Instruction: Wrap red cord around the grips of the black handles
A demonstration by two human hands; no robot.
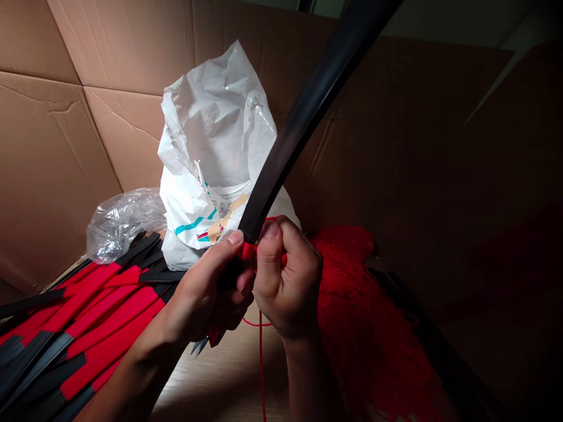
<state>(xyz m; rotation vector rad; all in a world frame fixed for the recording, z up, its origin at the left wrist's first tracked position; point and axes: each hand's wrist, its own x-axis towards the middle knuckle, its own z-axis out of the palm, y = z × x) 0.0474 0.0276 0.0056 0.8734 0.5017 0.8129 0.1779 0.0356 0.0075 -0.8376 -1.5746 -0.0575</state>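
A long, curved black strip (299,117) rises from my hands toward the upper right. My left hand (209,287) is closed around its lower end, thumb pressed flat against it. Red cord (261,369) is wrapped around the strip just below the thumb, and its loose length hangs down between my wrists. My right hand (290,269) is a tight fist on the cord, touching the strip's side. Pointed metal blades, seemingly of scissors (200,347), poke out beneath my left hand; the rest of them is hidden.
Several black strips with red middle sections (105,310) lie piled at left. Behind my hands stands a crumpled white plastic bag (229,129), beside clear plastic wrap (121,225). A tangled red heap (360,316) spreads at right. Cardboard walls (127,47) enclose the wooden table (220,381).
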